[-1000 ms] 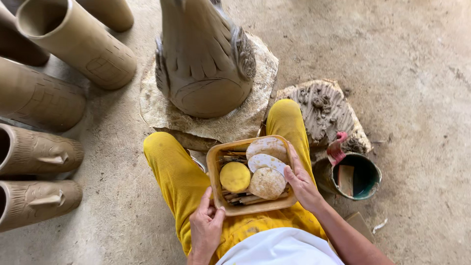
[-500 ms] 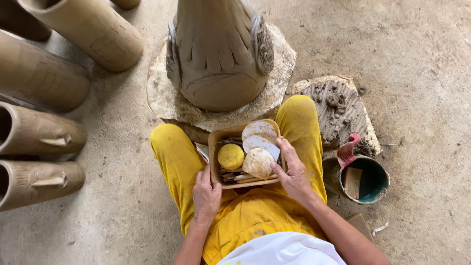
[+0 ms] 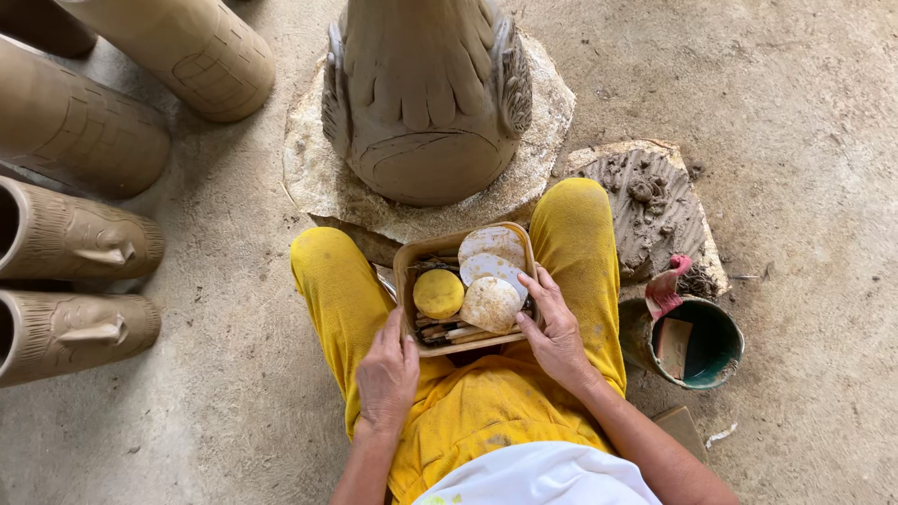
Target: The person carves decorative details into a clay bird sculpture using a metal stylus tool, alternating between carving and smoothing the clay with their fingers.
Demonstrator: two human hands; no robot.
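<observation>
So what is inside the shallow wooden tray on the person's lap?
The shallow wooden tray holds a round yellow sponge, three pale flat discs overlapping one another, and thin wooden sticks beneath them. The discs and sponge cover most of the sticks and the tray bottom.

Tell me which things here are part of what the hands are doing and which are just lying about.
In hand: left hand and right hand on the shallow tan tray with yellow round sponge and wooden sticks.
Lying about: tall brown clay sculpture, green bucket, clay cylinders.

Five clay cylinders (image 3: 79,140) — one tall clay piece (image 3: 426,93), one wooden tray (image 3: 408,271), one green bucket (image 3: 720,360).
</observation>
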